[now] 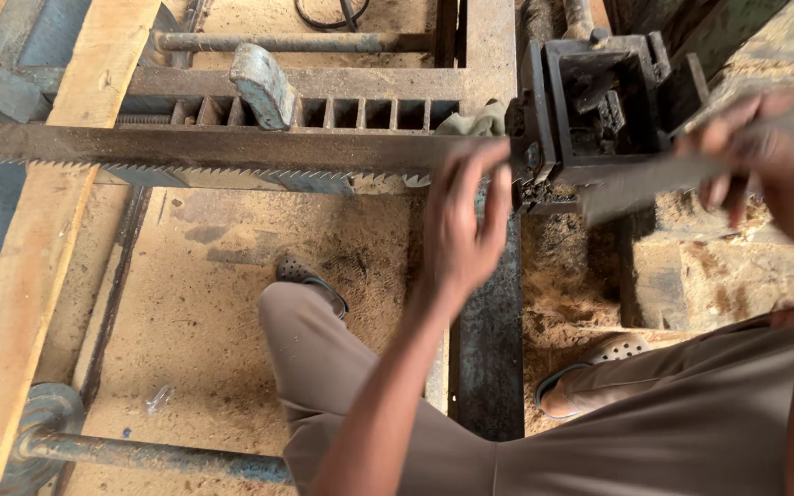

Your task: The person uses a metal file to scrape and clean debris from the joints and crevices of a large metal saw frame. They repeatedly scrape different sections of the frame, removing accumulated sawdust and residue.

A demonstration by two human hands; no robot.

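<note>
Sawdust covers the floor (pixel 213 303) below me, tan and loose, thickest under the machine frame and beside my feet. I stand with one sandal (pixel 310 278) on the dust at centre and the other sandal (pixel 599 363) to the right, near a worn concrete block (pixel 719 276).

A long toothed saw blade (pixel 186 152) runs horizontally across the upper part of the view, teeth pointing down, rust-dark along its flat. Its right end meets a dark metal clamp housing (pixel 599 101), a box-shaped steel part caked with dust and grease. Behind the blade sits a slotted steel frame (pixel 369 112) with a grey hooked lever (pixel 264 84) resting on it.

My left hand (pixel 466 220) is at the junction of blade and housing, fingers spread fairly wide and curled toward the blade end; I cannot tell whether they grip it or only touch it. My right hand (pixel 765 165) is closed around a flat grey metal bar (pixel 663 179) that slopes down-left toward the housing; the hand is blurred.

A pale timber plank (pixel 39 276) lies diagonally along the left side. A steel rod (pixel 149 452) with a round wheel (pixel 43 413) on its end crosses the lower left, above the floor.
</note>
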